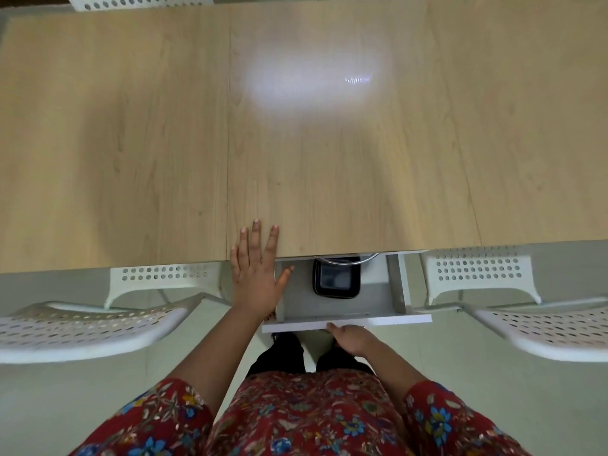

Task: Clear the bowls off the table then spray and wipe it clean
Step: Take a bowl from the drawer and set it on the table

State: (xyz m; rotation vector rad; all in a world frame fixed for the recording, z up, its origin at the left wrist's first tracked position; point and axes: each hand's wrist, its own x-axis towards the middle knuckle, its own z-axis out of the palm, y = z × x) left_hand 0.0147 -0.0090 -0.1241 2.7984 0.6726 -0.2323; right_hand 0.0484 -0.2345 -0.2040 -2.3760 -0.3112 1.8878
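Observation:
The light wooden table [329, 159] fills the upper part of the head view, and its top shows no bowls. My left hand [255, 271] lies flat with straight fingers on the table's near edge. Under that edge a grey drawer [378, 299] with a white front panel [378, 320] stands pulled out. My right hand [353, 339] holds the underside of the drawer front, fingers curled beneath it. Inside the drawer sits a dark square container [335, 279], and a metal rim [347, 260] shows just under the table edge.
White perforated chairs stand on both sides of me, one at the left [92, 327] and one at the right [539, 324]. Another white chair back [138, 1] shows beyond the far edge. The floor is pale tile.

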